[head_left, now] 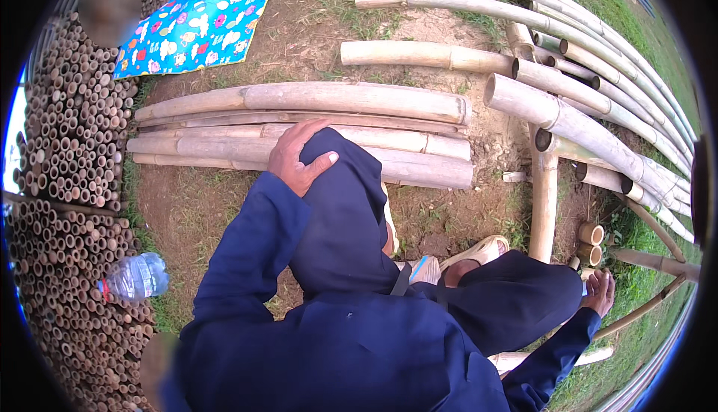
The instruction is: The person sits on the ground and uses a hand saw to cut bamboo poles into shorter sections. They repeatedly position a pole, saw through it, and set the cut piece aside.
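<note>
My left hand [299,159] lies over my raised left knee in dark blue trousers [336,202], thumb spread from the fingers and nothing in it. Out to the right, beside my bent right knee, is my right hand [600,292]; its fingers point up, loosely apart, and I see nothing held. Close by it are short cut bamboo pieces [590,253], stacked near an upright bamboo post [544,202]. Past my left knee, several split or whole bamboo lengths [359,101] lie side by side on the ground. A pale sandal [486,251] shows on my foot.
Long bamboo poles [583,113] rest in a pile at the right. On the left stands a big stack of cut bamboo tubes [71,127], with a clear plastic bottle [142,276] before it. A blue patterned mat [202,19] covers ground at the far left. Thin bamboo supports [643,303] slant at right.
</note>
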`<state>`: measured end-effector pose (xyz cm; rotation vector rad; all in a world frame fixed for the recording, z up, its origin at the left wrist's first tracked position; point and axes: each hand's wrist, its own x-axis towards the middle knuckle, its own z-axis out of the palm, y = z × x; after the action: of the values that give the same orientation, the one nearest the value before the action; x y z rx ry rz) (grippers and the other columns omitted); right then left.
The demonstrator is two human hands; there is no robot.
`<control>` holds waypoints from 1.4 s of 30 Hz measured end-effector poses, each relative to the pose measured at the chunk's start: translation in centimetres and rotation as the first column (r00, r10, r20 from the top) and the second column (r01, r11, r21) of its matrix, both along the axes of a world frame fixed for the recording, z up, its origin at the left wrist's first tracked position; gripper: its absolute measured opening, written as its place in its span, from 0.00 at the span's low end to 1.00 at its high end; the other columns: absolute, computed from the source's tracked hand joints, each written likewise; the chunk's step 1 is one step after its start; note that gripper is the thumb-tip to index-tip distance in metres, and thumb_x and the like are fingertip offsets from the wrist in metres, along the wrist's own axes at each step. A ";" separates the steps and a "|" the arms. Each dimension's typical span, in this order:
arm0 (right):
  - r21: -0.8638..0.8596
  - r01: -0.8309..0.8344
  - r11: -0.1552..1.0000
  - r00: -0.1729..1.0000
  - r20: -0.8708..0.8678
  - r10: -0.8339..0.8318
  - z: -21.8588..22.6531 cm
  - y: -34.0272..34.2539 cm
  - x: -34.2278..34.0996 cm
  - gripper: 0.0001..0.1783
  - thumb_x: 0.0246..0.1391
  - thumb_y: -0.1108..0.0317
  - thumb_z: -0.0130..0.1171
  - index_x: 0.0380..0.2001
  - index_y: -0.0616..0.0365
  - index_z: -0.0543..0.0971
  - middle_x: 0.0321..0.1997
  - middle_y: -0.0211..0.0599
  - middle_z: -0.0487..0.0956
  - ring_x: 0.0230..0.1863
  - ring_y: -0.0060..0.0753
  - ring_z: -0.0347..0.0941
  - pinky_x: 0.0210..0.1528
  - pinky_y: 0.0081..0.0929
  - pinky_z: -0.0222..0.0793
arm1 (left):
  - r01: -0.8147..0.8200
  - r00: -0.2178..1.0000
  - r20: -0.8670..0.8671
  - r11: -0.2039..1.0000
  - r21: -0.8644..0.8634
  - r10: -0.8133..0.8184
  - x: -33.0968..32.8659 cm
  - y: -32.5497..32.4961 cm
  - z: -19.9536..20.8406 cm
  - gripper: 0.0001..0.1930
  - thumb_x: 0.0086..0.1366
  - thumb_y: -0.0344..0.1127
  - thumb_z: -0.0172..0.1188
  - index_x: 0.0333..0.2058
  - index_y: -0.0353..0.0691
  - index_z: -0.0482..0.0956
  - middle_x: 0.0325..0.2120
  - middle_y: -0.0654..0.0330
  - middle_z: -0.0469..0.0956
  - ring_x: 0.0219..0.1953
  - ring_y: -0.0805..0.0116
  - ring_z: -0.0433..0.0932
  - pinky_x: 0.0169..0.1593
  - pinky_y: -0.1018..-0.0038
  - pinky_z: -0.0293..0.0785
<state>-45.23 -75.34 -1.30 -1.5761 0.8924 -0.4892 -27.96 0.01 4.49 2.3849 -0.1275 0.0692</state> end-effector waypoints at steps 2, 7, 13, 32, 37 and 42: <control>-0.186 -0.180 0.966 0.982 -0.093 0.165 5.9 -0.2 4.7 0.23 0.69 0.54 0.60 0.59 0.57 0.78 0.43 0.33 0.82 0.42 0.22 0.79 0.46 0.23 0.76 | -0.130 0.988 0.023 0.898 -0.421 0.154 -1.7 0.5 -2.5 0.37 0.64 0.59 0.64 0.60 0.34 0.76 0.58 0.48 0.77 0.63 0.55 0.73 0.66 0.61 0.66; -0.166 -0.770 0.616 0.635 -0.281 0.719 8.3 16.0 19.5 0.22 0.68 0.57 0.60 0.55 0.64 0.80 0.38 0.35 0.83 0.35 0.23 0.78 0.39 0.22 0.74 | -0.611 0.791 -0.451 0.581 -0.538 0.414 -8.0 12.8 -20.6 0.25 0.73 0.54 0.59 0.51 0.36 0.81 0.37 0.60 0.84 0.31 0.74 0.80 0.32 0.75 0.75; 0.140 -0.724 0.676 0.531 -0.512 0.675 -8.5 26.1 24.4 0.32 0.64 0.52 0.63 0.60 0.69 0.76 0.48 0.52 0.82 0.31 0.38 0.83 0.31 0.36 0.83 | -0.871 0.446 -0.782 0.011 -0.491 0.436 -1.9 19.3 -26.6 0.51 0.62 0.69 0.62 0.70 0.34 0.59 0.62 0.47 0.72 0.56 0.56 0.77 0.56 0.60 0.74; 0.345 -0.307 0.887 0.854 -0.310 0.417 -12.3 31.5 23.4 0.16 0.56 0.53 0.74 0.30 0.50 0.80 0.22 0.24 0.68 0.17 0.18 0.61 0.16 0.18 0.59 | -0.802 0.467 -0.758 -0.142 -0.580 0.456 2.6 17.4 -22.3 0.63 0.48 0.80 0.65 0.74 0.47 0.54 0.66 0.45 0.66 0.66 0.46 0.68 0.68 0.52 0.62; 0.324 -0.397 0.859 0.877 -0.141 0.459 -11.1 31.6 21.1 0.15 0.58 0.58 0.74 0.26 0.49 0.79 0.18 0.19 0.67 0.14 0.15 0.57 0.15 0.14 0.54 | -0.638 0.549 -0.689 -0.296 -0.711 0.473 3.6 15.5 -19.2 0.53 0.50 0.73 0.68 0.68 0.49 0.65 0.61 0.53 0.72 0.60 0.51 0.72 0.64 0.54 0.66; 0.342 -0.351 0.872 0.889 -0.171 0.425 -9.1 31.8 19.7 0.17 0.59 0.55 0.72 0.23 0.46 0.77 0.14 0.19 0.66 0.12 0.14 0.57 0.14 0.16 0.53 | -0.686 0.538 -0.686 -0.217 -0.694 0.490 3.4 15.9 -18.7 0.51 0.50 0.70 0.70 0.66 0.48 0.67 0.59 0.52 0.72 0.59 0.53 0.72 0.64 0.54 0.67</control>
<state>-25.51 -43.53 -10.42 -1.4960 0.7558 0.1320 -24.58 15.93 -14.24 0.8041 0.9776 0.3181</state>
